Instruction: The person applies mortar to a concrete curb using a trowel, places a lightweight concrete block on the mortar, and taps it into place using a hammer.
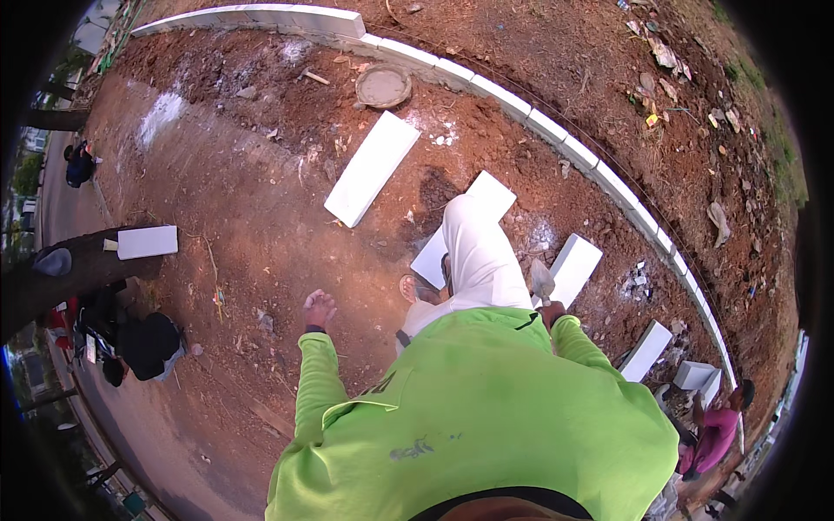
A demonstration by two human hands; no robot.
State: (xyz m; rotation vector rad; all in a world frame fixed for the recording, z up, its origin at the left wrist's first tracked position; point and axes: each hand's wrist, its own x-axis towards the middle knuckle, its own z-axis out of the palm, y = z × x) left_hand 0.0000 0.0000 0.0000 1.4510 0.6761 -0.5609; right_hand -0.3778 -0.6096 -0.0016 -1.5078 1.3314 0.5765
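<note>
Trowel (542, 280) rests in the right hand (552, 313), fingers wrapped round its handle and blade pointing forward, beside a white slab (577, 267) on the soil (278, 230); whether the blade touches it, I cannot tell. The left hand (320, 309) hangs well out to the side, loosely spread, nothing visible in it. To carry on well, I would keep the blade clear of the bent leg (483, 252) and tread on soil, not slab edges, which could chip or tip.
</note>
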